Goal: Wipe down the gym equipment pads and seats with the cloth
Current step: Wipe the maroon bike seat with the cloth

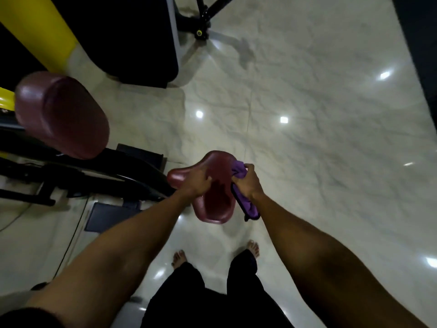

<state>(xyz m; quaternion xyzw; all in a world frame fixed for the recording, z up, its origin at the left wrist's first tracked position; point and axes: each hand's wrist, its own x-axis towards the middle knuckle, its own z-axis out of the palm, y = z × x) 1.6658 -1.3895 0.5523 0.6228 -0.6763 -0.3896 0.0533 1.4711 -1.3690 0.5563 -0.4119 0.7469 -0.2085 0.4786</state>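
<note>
A maroon padded seat [217, 204] juts out from a black machine frame at the centre of the view. My left hand [197, 184] rests on the seat's left side with its fingers curled over the top surface. My right hand [247, 183] grips a purple cloth [248, 208] against the seat's right edge; part of the cloth hangs down past my wrist. A larger maroon pad [61, 117] sits higher up at the left.
The black frame [99, 176] and a yellow post [40, 31] fill the left side. Another machine's black base [146, 58] stands at the top. Glossy pale tiles [319, 138] spread to the right. My bare feet [179, 258] stand just below the seat.
</note>
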